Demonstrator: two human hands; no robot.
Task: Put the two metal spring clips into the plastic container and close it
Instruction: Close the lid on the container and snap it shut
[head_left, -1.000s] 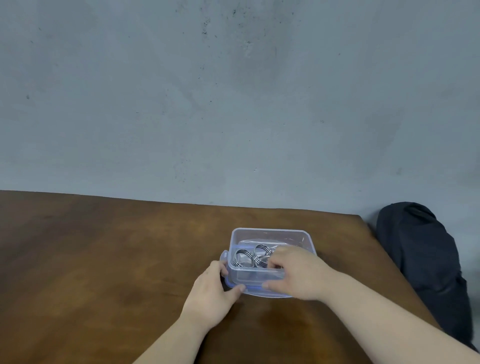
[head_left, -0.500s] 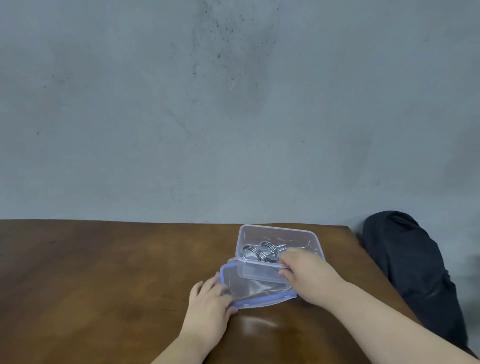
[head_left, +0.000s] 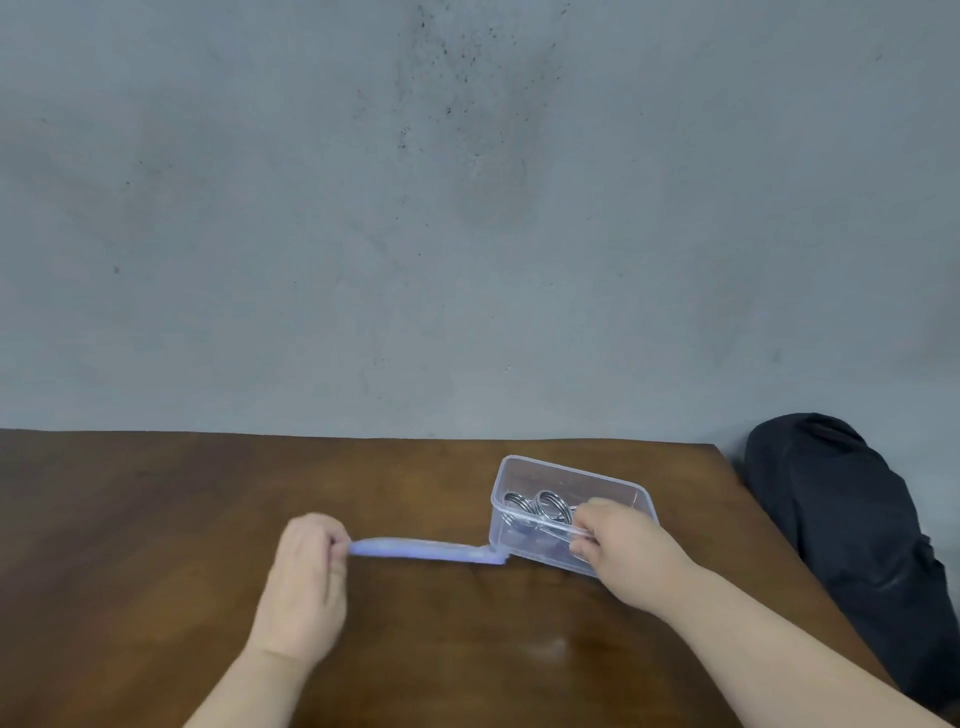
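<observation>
A clear plastic container (head_left: 540, 478) stands on the brown wooden table (head_left: 156, 519), right of centre. Two coiled metal spring clips (head_left: 540, 506) lie inside it, side by side. My right hand (head_left: 621, 553) grips the container's near rim and front wall. The blue-edged lid (head_left: 426, 550) is off the container, seen edge-on and blurred, stretching left from the container's lower left corner. My left hand (head_left: 306, 587) pinches the lid's left end between thumb and fingers.
A dark bag or cloth bundle (head_left: 852, 540) sits off the table's right edge. A grey wall (head_left: 467, 208) rises behind the table's far edge.
The lid has come out from under the container: my left hand drew it leftward and lifted its end. My right hand stayed on the container, which shifted slightly right.
</observation>
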